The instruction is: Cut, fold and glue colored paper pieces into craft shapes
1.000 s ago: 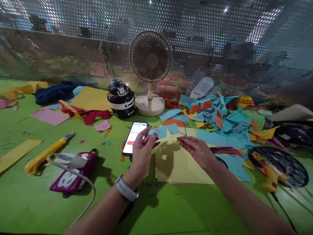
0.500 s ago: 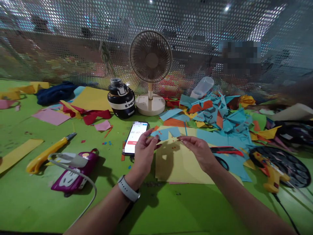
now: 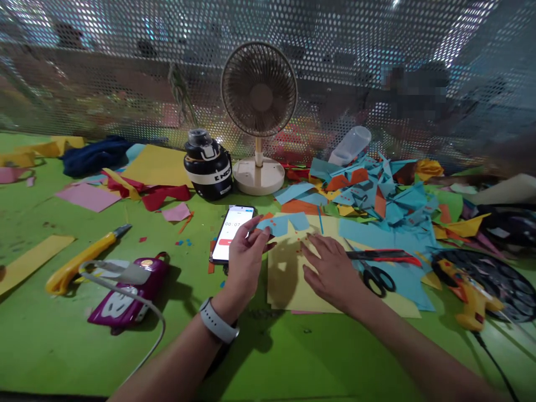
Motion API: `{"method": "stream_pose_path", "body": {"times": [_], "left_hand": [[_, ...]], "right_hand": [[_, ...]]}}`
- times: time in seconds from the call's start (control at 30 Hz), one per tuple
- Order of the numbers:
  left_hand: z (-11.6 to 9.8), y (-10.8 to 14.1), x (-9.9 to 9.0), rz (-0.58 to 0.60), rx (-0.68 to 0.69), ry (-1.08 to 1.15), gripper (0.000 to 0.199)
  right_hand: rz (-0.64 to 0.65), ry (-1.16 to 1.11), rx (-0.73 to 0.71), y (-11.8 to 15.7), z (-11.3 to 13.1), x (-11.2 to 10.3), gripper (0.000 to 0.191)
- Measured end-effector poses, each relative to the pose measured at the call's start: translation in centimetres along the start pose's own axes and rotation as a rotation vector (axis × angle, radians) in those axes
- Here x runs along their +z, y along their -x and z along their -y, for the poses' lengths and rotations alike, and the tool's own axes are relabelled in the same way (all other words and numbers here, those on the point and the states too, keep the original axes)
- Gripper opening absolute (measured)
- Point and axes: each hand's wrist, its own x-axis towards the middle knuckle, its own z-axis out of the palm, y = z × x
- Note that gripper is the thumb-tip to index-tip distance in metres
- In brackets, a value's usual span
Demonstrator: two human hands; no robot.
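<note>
Between the thumb and fingers of my left hand (image 3: 248, 251) is a blue paper piece (image 3: 288, 224) with a notch in its lower edge and small orange dots on it. My right hand (image 3: 330, 268) lies palm down with fingers spread over the pale yellow paper sheets (image 3: 288, 285). Its fingertips are near a few tiny orange paper bits on the top sheet. Black-handled scissors (image 3: 379, 279) lie just right of that hand, below a red and black cutter (image 3: 385, 256). A lit phone (image 3: 231, 233) showing a timer rests partly behind my left hand.
A fan (image 3: 259, 92) and a black bottle (image 3: 208, 167) stand at the back. Paper scraps (image 3: 372, 187) are heaped at the back right, near a glue gun (image 3: 473, 296). A yellow-handled knife (image 3: 86, 259) and a purple power bank (image 3: 129, 293) with a cable lie left.
My right hand has gone from a pinch to spread fingers and come down onto the yellow sheets. The left hand still holds the blue paper. More of the scissors now shows.
</note>
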Motion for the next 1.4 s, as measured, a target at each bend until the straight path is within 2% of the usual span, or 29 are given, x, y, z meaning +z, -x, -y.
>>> {"method": "stream_pose_path", "body": {"times": [0.27,0.4,0.5,0.67,0.77,0.87,1.0,1.17,1.4], "left_hand": [[-0.2,0.3,0.2,0.01,-0.01,-0.016,0.048],[0.0,0.3,0.3,0.011,-0.007,-0.022,0.048],[0.2,0.2,0.2,0.013,-0.005,-0.018,0.049],[0.3,-0.1,0.0,-0.004,-0.01,-0.021,0.054],[0.3,-0.2,-0.1,-0.003,-0.019,-0.012,0.057],[0.4,0.1,0.0,0.009,-0.023,-0.024,0.058],[0.4,0.7,0.3,0.049,-0.052,-0.034,0.064],[0.4,1.3,0.5,0.085,-0.096,-0.012,0.065],[0.6,2.2,0.9,0.151,-0.101,-0.006,0.059]], "right_hand": [[-0.051,0.079,-0.123,-0.6,0.3,0.8,0.04],[-0.081,-0.005,-0.105,-0.6,0.2,1.0,0.038],[-0.088,-0.237,0.018,-0.6,-0.9,0.8,0.038],[-0.033,-0.88,0.287,-0.8,-2.8,-0.3,0.038],[-0.034,-1.212,0.389,-0.7,-2.9,-0.8,0.034],[-0.109,-1.365,0.468,-0.5,-2.1,-1.0,0.032],[-0.199,-1.364,0.5,-0.4,-0.9,-1.7,0.032],[-0.332,-1.251,0.412,-0.2,-0.3,-2.6,0.035],[-0.258,-0.787,0.209,0.0,0.5,-2.5,0.041]]}}
